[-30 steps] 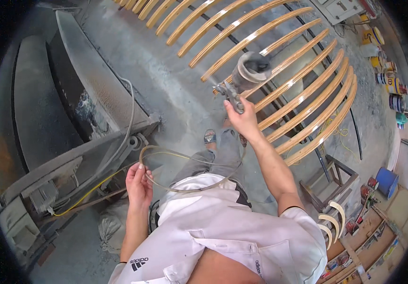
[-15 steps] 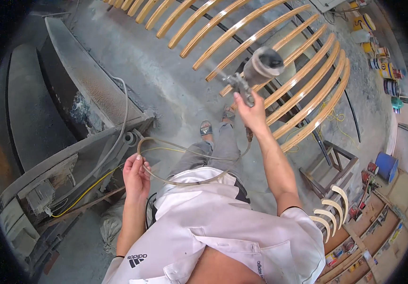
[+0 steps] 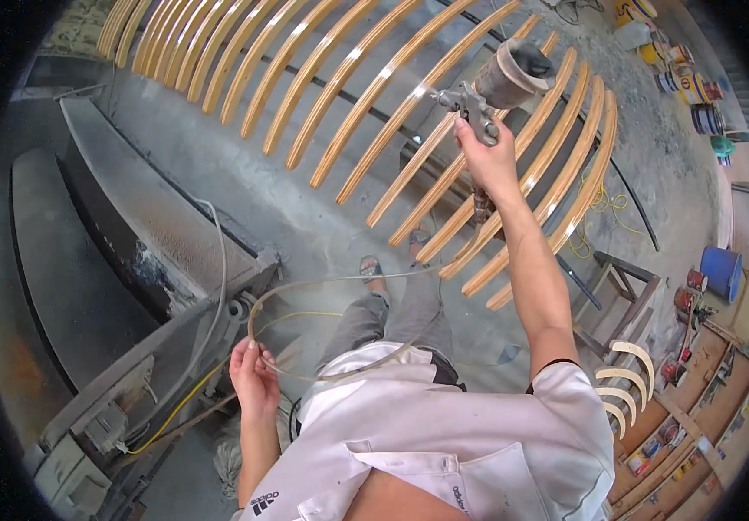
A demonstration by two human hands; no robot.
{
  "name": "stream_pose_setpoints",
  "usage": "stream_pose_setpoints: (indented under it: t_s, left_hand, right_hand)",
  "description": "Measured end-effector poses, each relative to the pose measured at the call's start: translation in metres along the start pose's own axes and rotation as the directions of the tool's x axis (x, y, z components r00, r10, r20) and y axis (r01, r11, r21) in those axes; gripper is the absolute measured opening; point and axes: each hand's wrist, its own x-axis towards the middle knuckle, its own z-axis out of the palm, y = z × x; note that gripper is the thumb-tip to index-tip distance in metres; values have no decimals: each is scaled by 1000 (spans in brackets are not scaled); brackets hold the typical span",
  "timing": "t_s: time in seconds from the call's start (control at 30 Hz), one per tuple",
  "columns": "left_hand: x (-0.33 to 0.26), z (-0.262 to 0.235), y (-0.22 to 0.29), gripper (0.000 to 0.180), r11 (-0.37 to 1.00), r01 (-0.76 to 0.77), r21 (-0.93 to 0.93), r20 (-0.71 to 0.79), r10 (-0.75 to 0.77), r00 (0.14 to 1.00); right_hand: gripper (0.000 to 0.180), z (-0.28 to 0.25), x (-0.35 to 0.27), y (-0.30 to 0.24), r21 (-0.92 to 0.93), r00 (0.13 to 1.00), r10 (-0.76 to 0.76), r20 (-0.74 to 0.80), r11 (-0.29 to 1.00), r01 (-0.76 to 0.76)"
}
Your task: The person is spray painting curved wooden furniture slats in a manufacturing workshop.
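My right hand (image 3: 489, 156) is wrapped round the handle of a metal spray gun (image 3: 470, 108) with a grey-coated cup (image 3: 506, 76) on it. The gun's nozzle points left, over a row of curved, glossy wooden slats (image 3: 373, 91); a faint mist shows at the nozzle. From the gun's handle a thin, see-through hose (image 3: 366, 368) loops back across my body. My left hand (image 3: 254, 369) pinches that hose at its left bend, well away from the slats. The slats lie side by side across dark metal rails.
A large dusty metal housing (image 3: 149, 182) stands at the left, with a grey cable along it. At the right are a metal frame stand (image 3: 617, 291), a blue bucket (image 3: 722, 271) and short curved wood pieces (image 3: 624, 375). Paint cans (image 3: 700, 87) line the far right.
My right hand has carried the spray gun a little up and to the right in the picture. The view has shifted, showing more slats at the left. My left hand still pinches the hose.
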Motion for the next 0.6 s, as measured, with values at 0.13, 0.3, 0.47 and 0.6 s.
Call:
stream_pose_setpoints:
  t_s: [0.13, 0.3, 0.47, 0.6]
  left_hand:
    - [-4, 22, 4, 11, 999, 9, 33, -59, -7, 998]
    - [-15, 61, 10, 10, 997, -19, 76, 6, 19, 1000]
    - [-21, 98, 10, 11, 988, -82, 130, 71, 73, 995]
    - [-28, 128, 11, 13, 980, -86, 177, 131, 63, 989]
  right_hand:
    - [28, -21, 55, -16, 75, 999, 23, 28, 997, -26]
    - [25, -46, 144, 5, 52, 1000, 18, -10, 998, -18]
    - [27, -67, 223, 21, 167, 998, 63, -3, 984, -62]
    - [27, -82, 294, 48, 43, 993, -17, -120, 999, 23]
